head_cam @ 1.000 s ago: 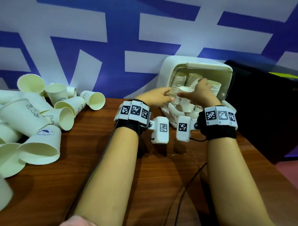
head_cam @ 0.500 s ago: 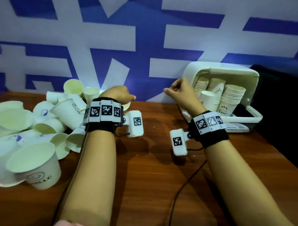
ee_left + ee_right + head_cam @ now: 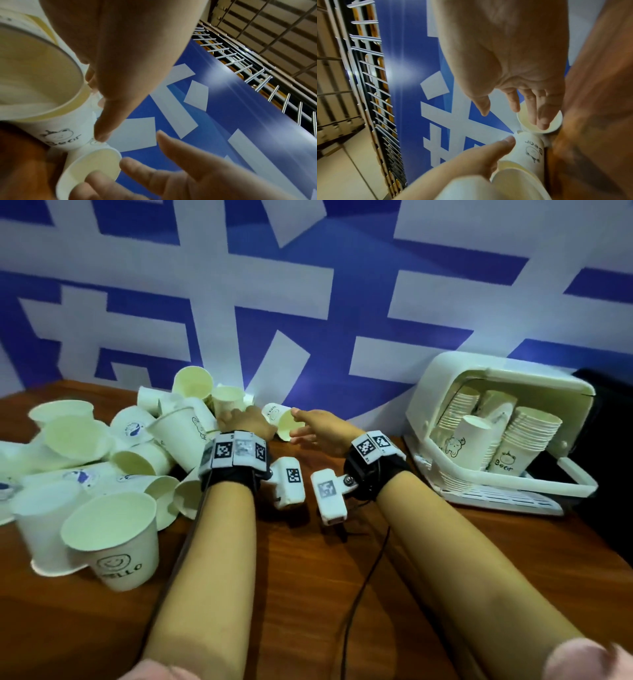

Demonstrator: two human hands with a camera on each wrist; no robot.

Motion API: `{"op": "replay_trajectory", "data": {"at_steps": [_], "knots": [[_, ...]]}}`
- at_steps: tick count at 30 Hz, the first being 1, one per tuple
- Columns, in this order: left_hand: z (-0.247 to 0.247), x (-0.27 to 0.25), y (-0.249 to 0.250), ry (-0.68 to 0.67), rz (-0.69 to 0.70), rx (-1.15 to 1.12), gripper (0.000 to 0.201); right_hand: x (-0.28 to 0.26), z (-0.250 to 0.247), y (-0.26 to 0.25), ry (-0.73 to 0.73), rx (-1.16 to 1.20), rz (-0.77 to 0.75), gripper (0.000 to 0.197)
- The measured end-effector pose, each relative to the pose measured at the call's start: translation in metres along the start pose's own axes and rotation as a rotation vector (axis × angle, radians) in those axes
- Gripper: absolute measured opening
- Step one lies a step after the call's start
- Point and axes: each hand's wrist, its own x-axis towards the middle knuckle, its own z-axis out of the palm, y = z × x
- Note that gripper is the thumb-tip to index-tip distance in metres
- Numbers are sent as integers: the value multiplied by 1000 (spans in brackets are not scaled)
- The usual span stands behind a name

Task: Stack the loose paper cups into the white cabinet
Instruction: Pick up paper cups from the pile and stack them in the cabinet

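Loose white paper cups (image 3: 137, 446) lie heaped on the left of the wooden table. One small cup (image 3: 286, 422) (image 3: 92, 165) (image 3: 525, 124) lies on its side at the heap's right edge, mouth toward me. My left hand (image 3: 239, 419) (image 3: 106, 108) reaches over the heap beside a "Bear" cup (image 3: 65, 129) (image 3: 530, 150), one straight finger touching near its base. My right hand (image 3: 308, 426) (image 3: 513, 115) is spread, fingertips at the lying cup's mouth, holding nothing. The white cabinet (image 3: 445, 378) stands open at the right with stacked cups (image 3: 534, 433) inside.
A "HELLO" cup (image 3: 116, 542) stands upright near the front left. A blue and white wall panel (image 3: 308, 302) runs close behind the table. A black cable (image 3: 363, 594) trails across the wood between my arms. A dark object (image 3: 609, 474) sits right of the cabinet.
Both hands left the cabinet mouth and moved left to the heap. The cup the right hand held a second ago now stands in the cabinet. My view has turned left.
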Motion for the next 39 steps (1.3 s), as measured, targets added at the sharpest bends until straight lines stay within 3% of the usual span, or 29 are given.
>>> {"op": "replay_trajectory", "data": {"at_steps": [5,11,14,20,25,26,28,30,34,39], "knots": [[9,-2,9,22,-20,40,51,16,13,17,-51,150,138,25],[1,0,16,-90,111,-91,44,20,4,26,-75,219,146,27],[-1,0,20,-72,162,-132,38,15,0,26,-58,225,158,27],[0,-5,28,-127,229,-314,33,4,-14,31,-12,189,127,36],[-1,-9,38,-167,277,-485,49,-8,-45,33,131,93,52,70],[-2,-10,42,-175,296,-541,51,-18,-51,30,132,97,23,67],[-5,-16,52,-224,357,-646,52,-39,-64,25,114,109,-34,45],[-7,-24,62,-252,454,-712,45,-56,-82,22,137,99,-111,39],[-16,-50,89,-176,683,-782,40,-84,-108,24,270,66,-258,64],[-11,-81,131,-50,924,-800,44,-121,-141,23,469,-7,-392,70]]}}
